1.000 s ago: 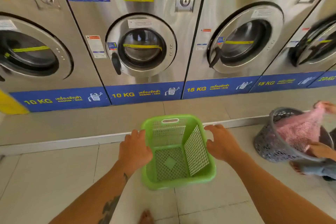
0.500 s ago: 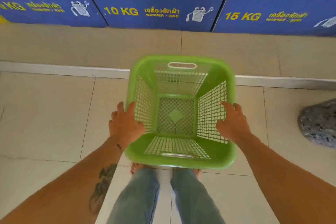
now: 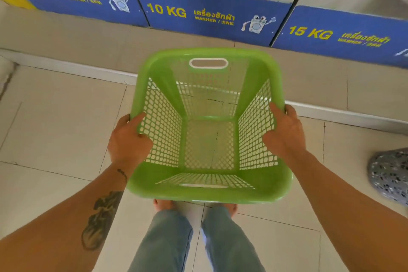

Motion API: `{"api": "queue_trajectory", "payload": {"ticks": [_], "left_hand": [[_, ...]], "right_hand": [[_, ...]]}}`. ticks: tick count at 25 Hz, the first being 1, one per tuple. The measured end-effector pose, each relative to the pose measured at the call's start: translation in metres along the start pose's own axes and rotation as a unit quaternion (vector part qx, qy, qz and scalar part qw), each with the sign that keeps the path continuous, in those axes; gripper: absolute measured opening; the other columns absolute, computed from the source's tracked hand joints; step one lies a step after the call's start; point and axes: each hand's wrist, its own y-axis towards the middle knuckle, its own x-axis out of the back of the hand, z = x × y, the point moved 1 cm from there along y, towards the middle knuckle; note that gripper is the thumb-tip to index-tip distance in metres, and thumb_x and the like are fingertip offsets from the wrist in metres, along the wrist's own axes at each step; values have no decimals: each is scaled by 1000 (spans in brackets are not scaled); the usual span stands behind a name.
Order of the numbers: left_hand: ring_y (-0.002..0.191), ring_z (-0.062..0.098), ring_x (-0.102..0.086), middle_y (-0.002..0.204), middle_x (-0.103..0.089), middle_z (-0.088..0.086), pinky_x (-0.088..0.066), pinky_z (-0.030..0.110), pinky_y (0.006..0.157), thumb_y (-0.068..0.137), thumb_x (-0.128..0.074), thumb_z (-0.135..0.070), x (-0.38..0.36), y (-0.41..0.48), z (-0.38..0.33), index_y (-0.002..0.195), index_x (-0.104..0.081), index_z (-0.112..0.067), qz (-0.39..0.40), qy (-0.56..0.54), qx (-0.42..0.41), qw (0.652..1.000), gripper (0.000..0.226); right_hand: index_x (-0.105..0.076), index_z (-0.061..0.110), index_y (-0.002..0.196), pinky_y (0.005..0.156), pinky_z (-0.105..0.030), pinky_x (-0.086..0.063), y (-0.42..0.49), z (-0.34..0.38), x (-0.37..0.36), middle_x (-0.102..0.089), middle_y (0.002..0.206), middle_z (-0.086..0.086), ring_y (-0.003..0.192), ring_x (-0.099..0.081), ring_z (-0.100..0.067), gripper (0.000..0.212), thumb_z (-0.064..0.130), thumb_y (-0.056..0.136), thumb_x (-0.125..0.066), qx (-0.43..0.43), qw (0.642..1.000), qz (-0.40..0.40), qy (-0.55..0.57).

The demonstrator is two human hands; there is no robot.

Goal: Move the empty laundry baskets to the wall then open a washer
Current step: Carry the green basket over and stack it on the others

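Both hands clamp the green mesh laundry basket (image 3: 208,126) by its side rims: left hand (image 3: 129,139) w/ thumb hooked over the rim into the lattice, right hand (image 3: 284,133) the same on the opposite side. Basket hangs between the grips, above the person's feet, looks lifted off the tile floor (image 3: 55,130), tho contact underneath is hidden. Risks, as I judge: rim is thin flexible plastic, so squeezing inward could bow the walls & slip a thumb; far edge, beyond the grips, sits near the raised step (image 3: 66,68) under the 10 KG washer (image 3: 212,15) & could clip it; grey patterned basket (image 3: 390,174) outside the right grip is a snag. Basket itself: bright green, lattice walls & floor, oval handle slots front & back, empty.
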Motion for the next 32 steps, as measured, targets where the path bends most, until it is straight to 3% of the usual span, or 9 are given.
{"api": "queue_trajectory", "payload": {"ticks": [6,10,13,16,21,28,32], "left_hand": [[114,27,-54,139,-47,1,-45,35,81,79,-55,-9,158,-66,19,136,-54,-32,-58,-24,54,997,61],[92,20,-51,132,-47,3,-43,31,70,75,-56,-8,240,-134,60,131,-55,-31,-111,-61,120,985,60],[88,20,-50,128,-47,4,-43,31,70,75,-56,-10,285,-195,108,131,-56,-29,-168,-66,165,969,59],[86,19,-48,129,-46,6,-44,28,64,74,-58,-9,322,-255,162,129,-57,-28,-221,-72,225,946,59],[94,28,-58,130,-48,2,-49,36,73,71,-62,-12,372,-399,284,126,-62,-29,-303,-84,314,896,58],[95,27,-60,125,-57,-5,-45,35,81,73,-63,-14,422,-620,429,119,-67,-35,-398,-115,447,792,51],[91,27,-65,119,-62,-3,-55,40,81,72,-61,-18,441,-729,489,118,-67,-39,-440,-106,508,733,50]], "right_hand": [[-39,30,140,79,-44,-48,-58,115,110,-40,131,-8,103,-51,-39,79,6,67,-59,144,988,-26,-51],[-39,27,140,78,-44,-48,-112,194,145,-41,126,-8,105,-50,-38,75,10,69,-58,262,961,-29,-83],[-39,25,141,82,-45,-47,-165,255,145,-40,130,-10,108,-50,-40,73,10,71,-58,343,933,-17,-105],[-43,24,137,83,-43,-47,-228,308,125,-43,127,-10,109,-52,-38,69,10,71,-57,398,910,-7,-112],[-48,26,134,88,-42,-50,-381,388,63,-48,128,-9,112,-55,-36,66,13,70,-57,519,847,-2,-111],[-52,30,134,89,-39,-49,-632,460,-37,-55,128,-8,114,-57,-32,66,17,71,-59,632,762,69,-125],[-49,30,138,88,-38,-49,-757,488,-83,-54,132,-5,115,-57,-28,70,16,70,-60,693,698,109,-144]]}}
